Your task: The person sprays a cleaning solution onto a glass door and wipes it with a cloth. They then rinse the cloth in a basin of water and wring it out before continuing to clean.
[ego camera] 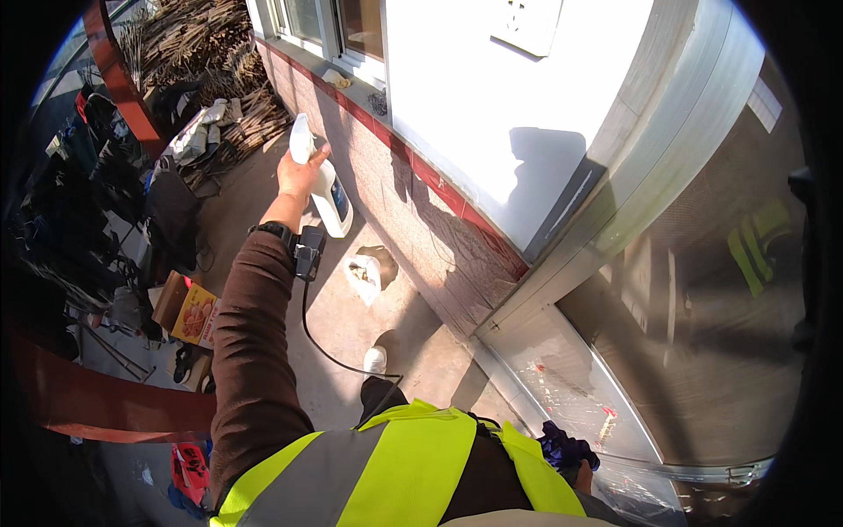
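Note:
My left hand point(298, 175) is stretched out in front, gripping a white spray bottle point(333, 205) by the neck below its trigger head. The bottle hangs tilted above the concrete floor, beside a low pink-brown wall point(402, 217); a dark blue label shows on its side. Low at the right, my right hand point(583, 477) holds a crumpled dark purple cloth point(564, 449) and is mostly hidden behind it. Close by the cloth is the lower metal panel point(573, 395) of a glazed door, with red and pale marks on it.
A small white plastic bag point(364, 275) sits on the floor by the wall. Leftward are a printed cardboard box point(191, 313), dark piled clothing and a red curved beam point(118, 395). Bundled sticks point(204, 39) lie behind. A cable point(316, 339) hangs from a device on my left wrist.

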`<act>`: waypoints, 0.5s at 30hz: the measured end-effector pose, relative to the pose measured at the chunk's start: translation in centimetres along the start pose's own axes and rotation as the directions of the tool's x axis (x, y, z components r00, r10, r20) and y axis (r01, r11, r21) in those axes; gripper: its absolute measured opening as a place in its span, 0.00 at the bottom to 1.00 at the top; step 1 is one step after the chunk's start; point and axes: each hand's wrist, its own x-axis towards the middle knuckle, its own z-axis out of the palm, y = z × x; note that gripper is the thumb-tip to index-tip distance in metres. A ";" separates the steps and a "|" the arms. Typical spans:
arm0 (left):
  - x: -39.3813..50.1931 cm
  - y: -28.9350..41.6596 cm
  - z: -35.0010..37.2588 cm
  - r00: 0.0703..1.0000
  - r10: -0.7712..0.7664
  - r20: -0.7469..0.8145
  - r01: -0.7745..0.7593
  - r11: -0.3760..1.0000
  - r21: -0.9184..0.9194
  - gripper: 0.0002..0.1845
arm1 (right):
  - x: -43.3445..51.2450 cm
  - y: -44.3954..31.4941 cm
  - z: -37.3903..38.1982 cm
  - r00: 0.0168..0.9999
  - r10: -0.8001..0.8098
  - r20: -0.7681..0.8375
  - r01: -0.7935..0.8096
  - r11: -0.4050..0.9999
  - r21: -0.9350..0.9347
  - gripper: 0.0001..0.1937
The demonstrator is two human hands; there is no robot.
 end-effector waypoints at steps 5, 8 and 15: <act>15.5 -0.2 3.4 0.990 0.144 -0.005 -0.143 0.976 -0.162 0.25 | -0.8 -2.5 10.9 0.997 0.009 -0.079 -0.002 0.996 0.085 0.20; 24.3 -1.2 5.3 0.974 0.220 0.061 -0.208 0.965 -0.160 0.25 | -3.1 -3.6 17.0 0.991 0.032 -0.133 -0.016 0.992 0.124 0.21; 37.4 -1.6 12.9 0.918 0.388 0.079 -0.390 0.921 0.004 0.26 | -8.5 -4.8 26.7 0.975 0.069 -0.211 -0.020 0.973 0.229 0.21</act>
